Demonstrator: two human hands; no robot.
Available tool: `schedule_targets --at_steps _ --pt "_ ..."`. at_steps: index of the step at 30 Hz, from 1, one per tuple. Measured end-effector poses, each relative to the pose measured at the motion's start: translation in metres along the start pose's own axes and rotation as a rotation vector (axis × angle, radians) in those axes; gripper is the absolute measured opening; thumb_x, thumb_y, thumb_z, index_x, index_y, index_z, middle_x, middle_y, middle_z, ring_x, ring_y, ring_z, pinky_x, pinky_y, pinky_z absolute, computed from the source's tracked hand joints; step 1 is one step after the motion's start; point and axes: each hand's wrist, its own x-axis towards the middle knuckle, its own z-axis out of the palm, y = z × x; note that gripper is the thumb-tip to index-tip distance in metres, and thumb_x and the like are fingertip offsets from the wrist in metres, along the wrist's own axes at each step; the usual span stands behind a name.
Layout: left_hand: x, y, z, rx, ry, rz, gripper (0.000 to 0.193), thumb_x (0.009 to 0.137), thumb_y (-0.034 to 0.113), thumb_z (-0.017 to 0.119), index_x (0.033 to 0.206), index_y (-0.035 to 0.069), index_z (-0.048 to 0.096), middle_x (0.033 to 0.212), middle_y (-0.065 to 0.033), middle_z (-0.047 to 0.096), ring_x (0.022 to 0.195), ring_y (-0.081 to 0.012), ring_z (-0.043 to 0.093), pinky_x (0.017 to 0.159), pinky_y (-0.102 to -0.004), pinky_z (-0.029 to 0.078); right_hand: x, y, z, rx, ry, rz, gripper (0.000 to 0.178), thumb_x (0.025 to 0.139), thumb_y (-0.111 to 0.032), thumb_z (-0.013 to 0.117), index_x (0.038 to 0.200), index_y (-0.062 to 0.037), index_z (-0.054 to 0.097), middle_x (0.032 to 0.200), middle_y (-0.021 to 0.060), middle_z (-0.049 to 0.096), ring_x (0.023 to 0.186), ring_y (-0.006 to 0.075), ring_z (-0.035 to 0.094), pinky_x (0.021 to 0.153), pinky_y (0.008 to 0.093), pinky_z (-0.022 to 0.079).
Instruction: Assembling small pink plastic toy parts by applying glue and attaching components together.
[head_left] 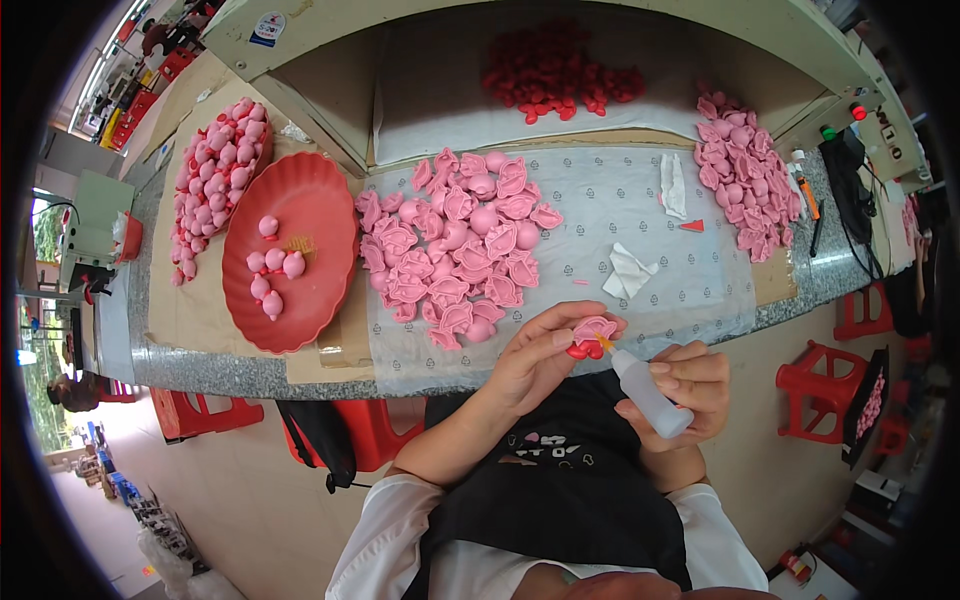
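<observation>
My left hand (535,355) pinches a small figure piece, pink (594,328) on top with a glossy red part (580,352) below. In my right hand (697,383) is a translucent white squeeze bottle (650,396), tilted so its thin orange nozzle (605,342) meets or nearly meets the pink part; whether they touch I cannot tell. Both hands are over the table's near edge. Beyond my left hand spreads a heap of ruffled pink pieces (455,245), some with round balls. Crumpled white tissue (629,271) lies just past the held piece.
A red scalloped tray (338,290) with several pink ball figures stands at left, beside more pink figures (215,165). Red pieces (555,75) are piled inside the pale green housing (330,110). Another pink heap (745,180) and an orange pen-like tool (808,195) lie at right.
</observation>
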Motion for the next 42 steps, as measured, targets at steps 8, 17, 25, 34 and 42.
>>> schedule_targets --at_steps 8,17,25,34,42 --pt "0.001 0.0006 -0.0023 0.006 0.017 0.027 0.036 0.077 0.019 0.048 0.109 0.003 0.043 0.108 -0.0199 0.046 0.101 -0.027 0.044 0.089 -0.0372 0.031 0.0006 0.0033 -0.0018 -0.069 0.029 -0.007 0.04 0.055 -0.007 0.073 0.087 -0.0063 0.049 0.079 0.0058 0.045 0.058 0.0125 0.043 0.05 0.0223 0.038" --pt "0.0013 -0.0009 -0.0039 0.041 0.011 0.009 0.036 0.077 0.018 0.048 0.109 0.003 0.043 0.108 -0.0205 0.046 0.103 -0.0268 0.043 0.091 -0.0376 0.029 0.0 0.0026 -0.0002 -0.021 0.022 0.03 0.041 0.054 -0.006 0.074 0.085 -0.0067 0.048 0.079 0.0061 0.045 0.058 0.0125 0.043 0.051 0.0221 0.038" --pt "0.0022 -0.0011 -0.0051 0.011 0.017 0.011 0.037 0.076 0.018 0.048 0.109 0.002 0.043 0.108 -0.0212 0.046 0.102 -0.0281 0.043 0.09 -0.0371 0.029 0.0002 0.0038 -0.0055 -0.079 0.046 0.028 0.039 0.054 -0.007 0.073 0.085 -0.0065 0.048 0.076 0.0065 0.045 0.058 0.0124 0.043 0.052 0.0222 0.038" --pt "0.003 -0.0001 -0.0058 0.009 0.011 0.017 0.038 0.075 0.018 0.049 0.109 0.002 0.044 0.109 -0.0221 0.045 0.103 -0.0265 0.043 0.09 -0.0346 0.029 -0.0004 0.0043 -0.0088 -0.115 0.063 0.031 0.037 0.055 -0.009 0.072 0.083 -0.0061 0.048 0.075 0.0063 0.045 0.056 0.0123 0.043 0.05 0.0225 0.039" --pt "0.0043 -0.0004 -0.0081 -0.062 0.003 0.001 0.037 0.076 0.018 0.048 0.109 0.004 0.044 0.11 -0.0219 0.045 0.104 -0.026 0.043 0.09 -0.0344 0.03 -0.0002 0.0039 -0.0088 -0.08 0.117 0.008 0.035 0.058 -0.013 0.072 0.082 -0.0058 0.047 0.074 0.0062 0.045 0.056 0.0123 0.044 0.051 0.0223 0.04"
